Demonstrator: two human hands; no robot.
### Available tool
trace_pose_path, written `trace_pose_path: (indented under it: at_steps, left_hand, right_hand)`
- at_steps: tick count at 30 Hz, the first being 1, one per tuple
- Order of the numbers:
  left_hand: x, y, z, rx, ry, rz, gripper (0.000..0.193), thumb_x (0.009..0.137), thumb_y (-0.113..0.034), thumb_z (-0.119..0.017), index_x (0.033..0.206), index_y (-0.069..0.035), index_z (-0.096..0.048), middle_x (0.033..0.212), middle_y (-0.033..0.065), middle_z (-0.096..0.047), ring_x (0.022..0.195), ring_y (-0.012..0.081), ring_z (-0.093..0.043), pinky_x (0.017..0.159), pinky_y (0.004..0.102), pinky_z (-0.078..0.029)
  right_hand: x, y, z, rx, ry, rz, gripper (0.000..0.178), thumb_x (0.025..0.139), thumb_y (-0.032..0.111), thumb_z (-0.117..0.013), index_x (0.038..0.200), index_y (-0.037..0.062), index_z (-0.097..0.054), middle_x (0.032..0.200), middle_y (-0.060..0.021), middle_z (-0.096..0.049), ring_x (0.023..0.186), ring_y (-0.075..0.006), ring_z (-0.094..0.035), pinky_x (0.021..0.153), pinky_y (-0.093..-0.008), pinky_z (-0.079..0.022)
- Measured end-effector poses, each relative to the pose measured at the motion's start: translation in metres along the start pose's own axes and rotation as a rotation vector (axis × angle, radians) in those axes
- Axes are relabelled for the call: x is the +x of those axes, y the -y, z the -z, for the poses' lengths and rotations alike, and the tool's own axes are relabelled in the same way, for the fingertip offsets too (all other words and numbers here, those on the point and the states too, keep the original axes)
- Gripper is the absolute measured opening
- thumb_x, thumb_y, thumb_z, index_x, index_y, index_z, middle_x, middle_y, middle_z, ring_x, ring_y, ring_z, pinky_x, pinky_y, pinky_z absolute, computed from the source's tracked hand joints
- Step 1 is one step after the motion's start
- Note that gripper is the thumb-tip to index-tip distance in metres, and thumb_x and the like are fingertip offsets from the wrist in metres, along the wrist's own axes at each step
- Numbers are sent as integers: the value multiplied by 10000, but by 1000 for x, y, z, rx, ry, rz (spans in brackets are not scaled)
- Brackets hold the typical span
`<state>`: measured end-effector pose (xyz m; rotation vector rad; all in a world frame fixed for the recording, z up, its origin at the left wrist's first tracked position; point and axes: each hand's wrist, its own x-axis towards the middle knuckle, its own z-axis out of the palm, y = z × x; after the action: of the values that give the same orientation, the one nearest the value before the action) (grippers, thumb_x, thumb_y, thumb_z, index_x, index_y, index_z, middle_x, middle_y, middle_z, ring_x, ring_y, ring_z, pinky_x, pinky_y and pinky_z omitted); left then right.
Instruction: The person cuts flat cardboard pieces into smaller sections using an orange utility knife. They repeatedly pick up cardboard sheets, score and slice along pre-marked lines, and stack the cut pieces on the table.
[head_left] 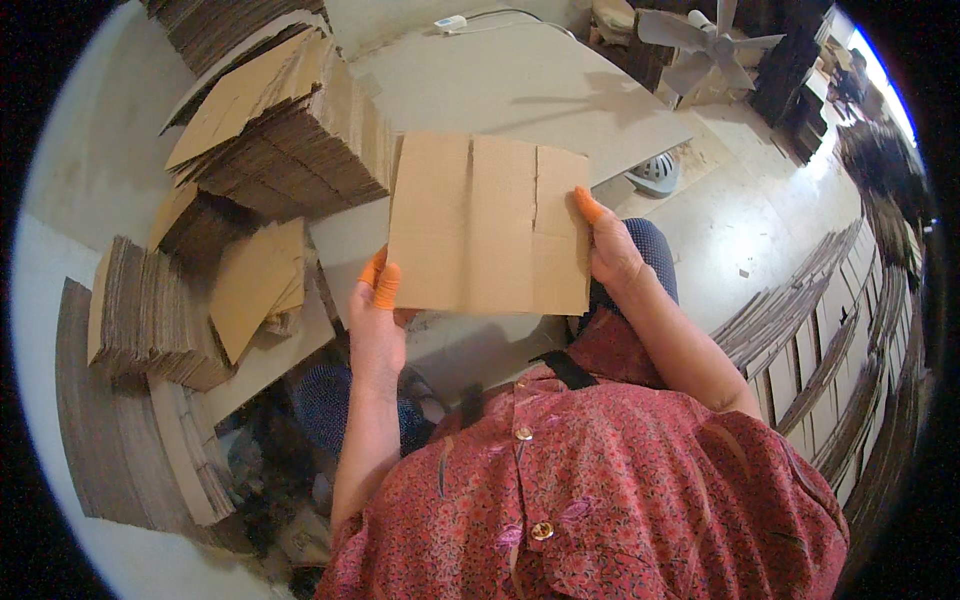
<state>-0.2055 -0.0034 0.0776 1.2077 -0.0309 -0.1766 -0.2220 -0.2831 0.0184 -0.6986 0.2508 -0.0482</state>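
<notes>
Head view: the left hand (376, 325) and right hand (612, 252), partly closed, grip opposite edges of one cardboard piece (500, 225) at the table's (455, 85) near edge, both partly hidden behind it. Three orange finger covers (386, 287) show. One fan (716, 48), cut off above, stands beyond the table.

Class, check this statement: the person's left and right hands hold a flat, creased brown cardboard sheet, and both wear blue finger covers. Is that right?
Not quite: the finger covers are orange, not blue, as the head view shows. The left hand and right hand do hold the flat, creased brown cardboard sheet, and both wear covers.
</notes>
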Motion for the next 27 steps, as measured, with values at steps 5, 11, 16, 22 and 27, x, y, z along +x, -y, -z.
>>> trace_pose_path:
  at_steps: [5, 11, 16, 22, 27]
  left_hand:
    - [-12, 17, 13, 28, -14, 52, 209, 872, -179, -577, 1034, -46, -581, 899, 49, -633, 775, 149, -611, 601, 291, -517]
    - [-11, 21, 16, 19, -103, 102, 164, 868, -186, -581, 963, -53, -585, 889, 60, -636, 726, 162, -615, 581, 283, -505]
    - [-12, 28, 11, -1, -139, 138, 246, 865, -258, -587, 1007, -60, -563, 907, 74, -630, 762, 177, -618, 611, 292, -511]
    - [-7, 33, 9, -72, -106, 192, 310, 890, -306, -542, 1039, -35, -535, 947, 84, -616, 793, 195, -613, 663, 326, -517]
    - [4, 40, 16, -73, -84, 208, 236, 890, -230, -549, 1028, -38, -542, 941, 84, -617, 784, 193, -612, 647, 316, -522]
  right_hand:
    - [-10, 3, -9, 80, 32, -70, 480, 887, 426, -499, 1178, 44, -507, 1114, -99, -588, 987, -237, -574, 886, -377, -449]
    - [-8, -3, 4, 189, 67, -67, 548, 861, 514, -489, 1183, 70, -517, 1118, -78, -594, 1001, -237, -572, 890, -412, -442]
    - [-10, 0, 12, 200, 120, -127, 542, 871, 500, -480, 1180, 56, -520, 1121, -83, -594, 999, -238, -573, 883, -415, -445]
    - [-4, -1, 16, 187, 71, -107, 497, 892, 463, -465, 1144, 42, -547, 1101, -81, -602, 963, -206, -582, 835, -360, -481]
    - [-11, 9, -7, 178, -60, -129, 504, 886, 461, -478, 1160, 42, -535, 1102, -95, -599, 976, -235, -577, 854, -397, -461]
